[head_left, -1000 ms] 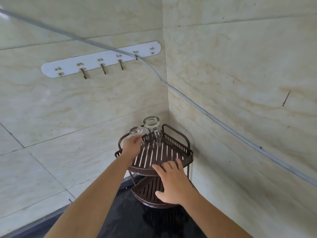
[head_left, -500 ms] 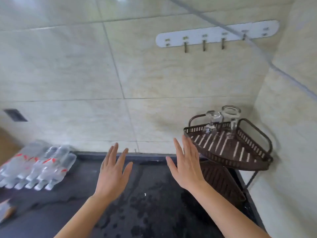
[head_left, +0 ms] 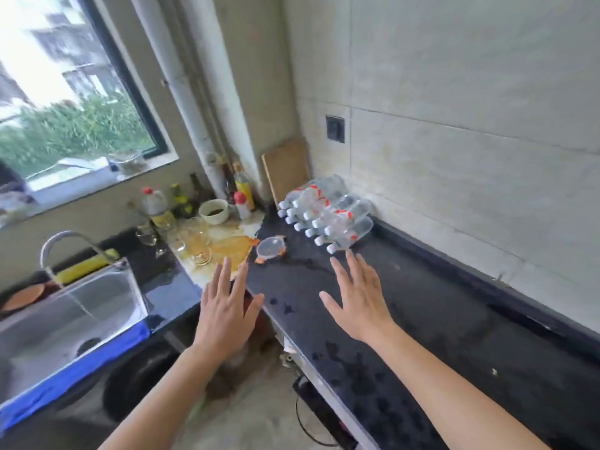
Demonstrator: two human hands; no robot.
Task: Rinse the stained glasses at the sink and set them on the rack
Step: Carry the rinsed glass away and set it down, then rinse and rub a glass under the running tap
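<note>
Several stained glasses (head_left: pixel 194 243) stand in an orange-brown spill in the counter's corner, with another clear glass (head_left: pixel 146 233) left of them. The steel sink (head_left: pixel 68 315) lies at the left, and water runs from its curved tap (head_left: pixel 61 240). My left hand (head_left: pixel 225 311) hovers flat with fingers spread, just short of the spill and holding nothing. My right hand (head_left: pixel 358 298) is spread the same way above the dark wet counter (head_left: pixel 422 336), also without anything in it. The rack is out of view.
A shrink-wrapped pack of water bottles (head_left: pixel 324 214) lies at the counter's back. A small plastic container (head_left: pixel 270 248), a white bowl (head_left: pixel 213 211), oil and sauce bottles (head_left: pixel 157 206) and a cutting board (head_left: pixel 287 167) crowd the corner. Yellow sponge (head_left: pixel 86 266) behind the sink.
My view has swung left from the corner rack to the sink corner. My left hand let go of the glass on the rack; both hands now hover spread over the counter.
</note>
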